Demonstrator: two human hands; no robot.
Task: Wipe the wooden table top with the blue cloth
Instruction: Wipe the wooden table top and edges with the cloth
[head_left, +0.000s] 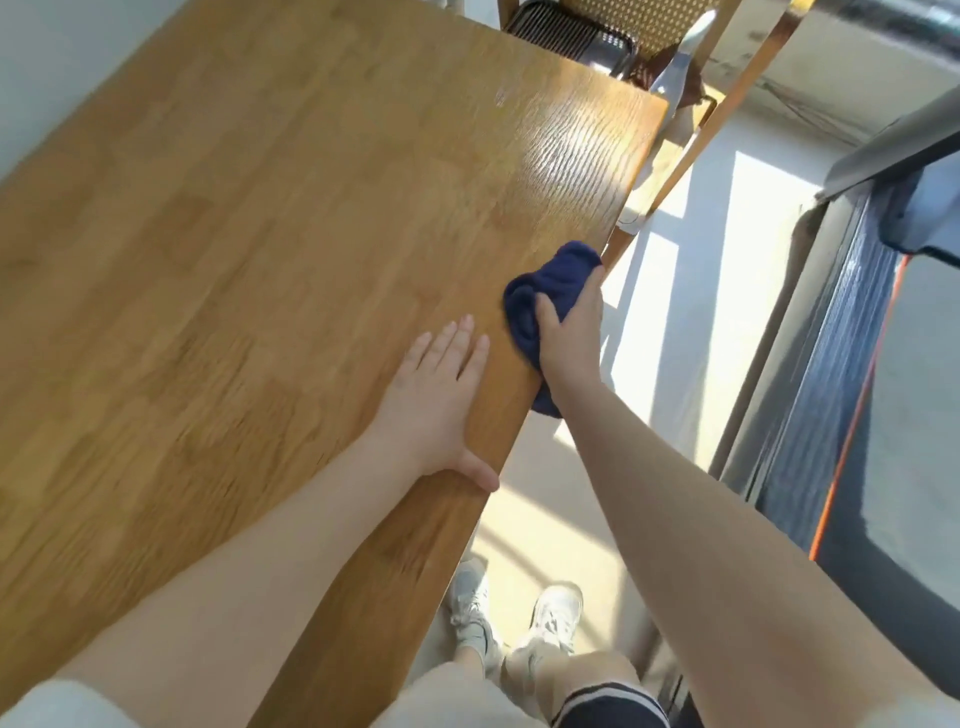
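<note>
Dark blue cloth (550, 306) sits bunched at the right-hand edge of the table (234, 260), with one end drooping over the side. The right hand (569, 332) is closed around the cloth, thumb on top and fingers wrapped over the edge, pressing it to the wood. The left hand (441, 395) lies flat and spread on the table just beside the cloth, thumb hooked over the same edge, holding nothing. Wood with a glossy grain runs wide and bare to the left and toward the far end, where sunlight glares. Beyond the far corner stands a chair (639, 31) with a dark tray (566, 36). Right of the edge, pale floor (691, 312) lies in sun patches; grey shoes (519, 618) stand below.
</note>
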